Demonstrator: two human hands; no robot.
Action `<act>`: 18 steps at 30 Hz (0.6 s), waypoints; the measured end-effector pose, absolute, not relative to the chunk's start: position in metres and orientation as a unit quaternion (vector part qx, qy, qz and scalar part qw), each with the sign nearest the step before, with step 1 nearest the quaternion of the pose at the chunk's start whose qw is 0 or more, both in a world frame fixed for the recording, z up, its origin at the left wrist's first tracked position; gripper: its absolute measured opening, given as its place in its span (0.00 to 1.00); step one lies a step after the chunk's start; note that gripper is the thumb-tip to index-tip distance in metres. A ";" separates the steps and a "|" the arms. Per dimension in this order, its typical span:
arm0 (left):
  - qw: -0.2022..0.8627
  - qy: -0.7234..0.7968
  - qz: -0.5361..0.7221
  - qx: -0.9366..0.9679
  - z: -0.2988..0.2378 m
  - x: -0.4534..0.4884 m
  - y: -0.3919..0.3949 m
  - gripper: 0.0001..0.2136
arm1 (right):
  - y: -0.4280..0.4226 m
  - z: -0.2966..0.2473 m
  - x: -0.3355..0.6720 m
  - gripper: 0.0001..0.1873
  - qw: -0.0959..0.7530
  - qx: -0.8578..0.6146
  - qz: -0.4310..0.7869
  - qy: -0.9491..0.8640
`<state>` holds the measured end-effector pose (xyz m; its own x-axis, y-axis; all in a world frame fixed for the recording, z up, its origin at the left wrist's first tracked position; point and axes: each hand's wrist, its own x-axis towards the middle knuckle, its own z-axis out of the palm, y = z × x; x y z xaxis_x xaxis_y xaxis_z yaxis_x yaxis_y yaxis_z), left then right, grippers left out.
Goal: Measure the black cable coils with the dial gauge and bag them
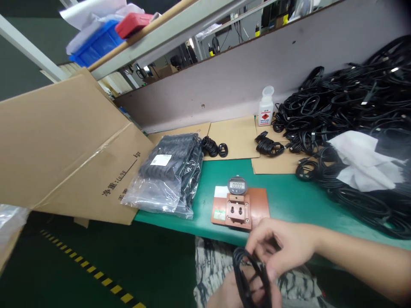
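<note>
Both my hands meet low in front of me, below the front edge of the green bench (289,201). My right hand (282,246) reaches in from the right, its fingers curled onto a coiled black cable (248,273). Underneath, my left hand (237,293) shows only in part at the bottom edge and grips the same coil with thumb and fingers. The coil stands roughly upright between the two hands, over my patterned lap. Just beyond the hands, a digital gauge (237,186) on a brown fixture block (240,209) rests near the bench's edge.
A big heap of black cables (353,111) with a white cloth (362,160) fills the right. Bagged cables (170,173) lie by an open cardboard box (64,141) at left. A white bottle (266,109), small coils (213,147) and cardboard sheets sit toward the back wall.
</note>
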<state>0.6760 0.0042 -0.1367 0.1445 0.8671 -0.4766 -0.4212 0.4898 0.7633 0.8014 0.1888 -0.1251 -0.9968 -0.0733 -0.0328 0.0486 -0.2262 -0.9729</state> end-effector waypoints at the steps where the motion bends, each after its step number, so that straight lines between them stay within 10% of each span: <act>1: 0.734 0.437 0.468 0.227 -0.141 0.680 0.009 0.22 | 0.190 -0.124 0.802 0.31 0.047 -0.021 -0.789 0.612; 7: 0.807 0.221 0.525 0.158 -0.159 0.697 0.036 0.23 | 0.190 -0.119 0.801 0.25 0.065 -0.021 -0.878 0.475; 18: 0.612 0.432 0.647 0.144 -0.139 0.696 0.021 0.16 | 0.190 -0.123 0.795 0.22 0.010 0.031 -0.880 0.474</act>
